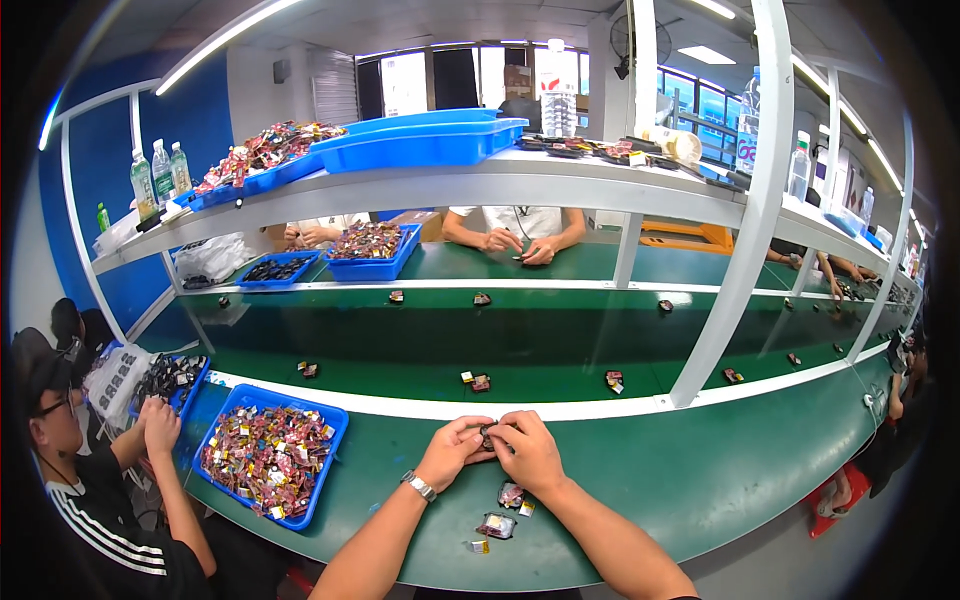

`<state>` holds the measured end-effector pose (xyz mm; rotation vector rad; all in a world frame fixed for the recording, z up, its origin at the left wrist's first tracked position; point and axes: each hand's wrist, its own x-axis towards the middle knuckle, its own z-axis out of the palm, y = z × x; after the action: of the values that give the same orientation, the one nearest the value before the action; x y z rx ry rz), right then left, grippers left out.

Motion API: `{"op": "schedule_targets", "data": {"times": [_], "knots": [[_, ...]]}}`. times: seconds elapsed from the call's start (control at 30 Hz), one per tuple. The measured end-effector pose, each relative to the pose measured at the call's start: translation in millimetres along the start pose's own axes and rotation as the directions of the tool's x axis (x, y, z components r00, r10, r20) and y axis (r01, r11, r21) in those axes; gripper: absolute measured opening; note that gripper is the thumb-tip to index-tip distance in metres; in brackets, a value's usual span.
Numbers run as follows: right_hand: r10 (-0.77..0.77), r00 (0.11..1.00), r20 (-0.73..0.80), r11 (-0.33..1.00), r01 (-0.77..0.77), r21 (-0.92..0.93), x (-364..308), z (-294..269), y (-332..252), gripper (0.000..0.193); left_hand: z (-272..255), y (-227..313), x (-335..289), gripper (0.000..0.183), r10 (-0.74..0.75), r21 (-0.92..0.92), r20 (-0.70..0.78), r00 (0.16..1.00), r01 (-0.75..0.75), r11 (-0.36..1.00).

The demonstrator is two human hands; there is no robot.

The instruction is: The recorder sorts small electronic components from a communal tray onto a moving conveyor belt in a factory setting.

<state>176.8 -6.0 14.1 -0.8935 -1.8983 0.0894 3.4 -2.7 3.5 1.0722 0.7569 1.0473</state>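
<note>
Between the fingertips of both hands is a small dark casing (488, 437), held just above the green bench. My left hand (452, 452), with a metal watch on its wrist, pinches it from the left. My right hand (531, 453) closes on it from the right, and its fingers cover much of the part. On the bench below lie a small assembly with red and silver parts (511, 494) and a larger dark-rimmed one (497, 525). A small yellow-and-silver piece (480, 547) lies beside the larger one.
To my left, a blue tray (340, 440) holds many small red, white and yellow parts. A co-worker (110, 500) sits beyond it. Ahead runs a green conveyor (540, 345) with scattered assemblies. A white shelf post (735, 220) rises at right; another person's hands (520, 245) work across.
</note>
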Motion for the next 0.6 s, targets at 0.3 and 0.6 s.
{"op": "schedule_targets", "data": {"times": [0.3, 0.6], "knots": [[0.008, 0.999, 0.047, 0.998, -0.005, -0.059, -0.3, -2.5, -5.3, 0.015, -3.8, -5.4, 1.8, 0.029, -0.014, 0.001, 0.002, 1.0, 0.014, 1.0], [-0.004, 1.0, 0.011, 0.993, 0.005, -0.12, -4.9, 4.9, -2.2, 0.012, -2.0, -4.0, 2.7, 0.029, -0.022, 0.026, 0.007, 1.0, 0.021, 0.999]]}}
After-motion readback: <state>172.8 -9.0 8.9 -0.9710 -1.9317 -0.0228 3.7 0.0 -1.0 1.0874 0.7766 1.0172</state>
